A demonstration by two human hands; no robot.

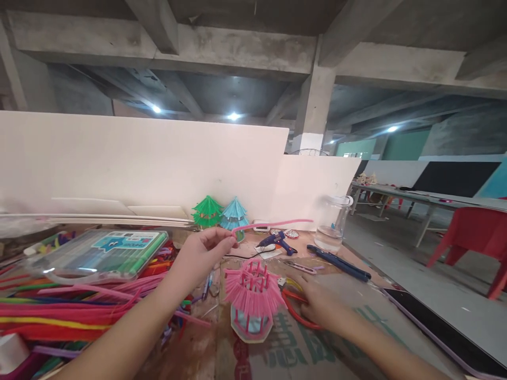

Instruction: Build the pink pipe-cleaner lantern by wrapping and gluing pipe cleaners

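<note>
Raised above the table, my left hand (209, 247) pinches one end of a bent pink pipe cleaner (273, 224), whose long end points right. My right hand (317, 301) rests low on the table, its fingers closed around the handles of orange-and-yellow scissors (295, 311); their blades are mostly hidden. Between the hands stands a small pink pavilion model (253, 295), with a fringed pipe-cleaner roof, short posts on top and an octagonal base. Behind it are a green model (207, 211) and a light blue model (234, 214) with similar roofs.
Loose coloured pipe cleaners (79, 311) and a marker case (103, 253) cover the left side. A glue gun (279, 243), a craft knife (301, 267), dark-handled pliers (340, 262), a water jug (330, 227) and a phone (439, 332) lie or stand toward the right. A pale partition (150, 158) rises behind.
</note>
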